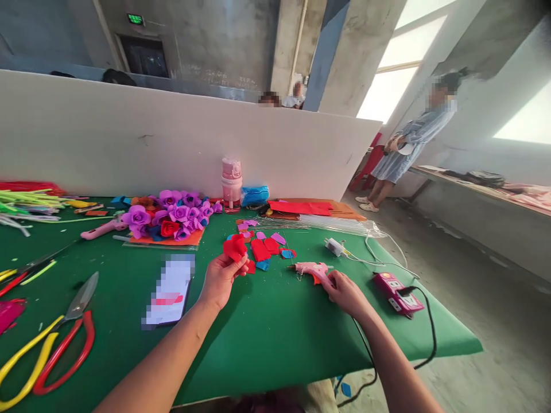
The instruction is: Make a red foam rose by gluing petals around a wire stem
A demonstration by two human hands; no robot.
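Note:
Between the fingers of my left hand [222,279] is a red paper flower [235,248], raised a little above the table. My right hand [345,291] is closed around the handle of a pink glue gun [310,268], whose nozzle points left toward the flower. Its black cord runs down past my right forearm. Loose red petals [260,250], with purple and blue pieces among them, lie just behind and between my hands. To the left of my left hand rests a phone [170,291] with its screen lit.
Purple flowers [181,213] are heaped at the back left, near a pink bottle [232,184]. Large scissors [71,321] lie at the left. A pink power strip [396,293] and white charger [334,246] sit at the right. Behind the white partition [181,137] are people; another person [415,137] stands right.

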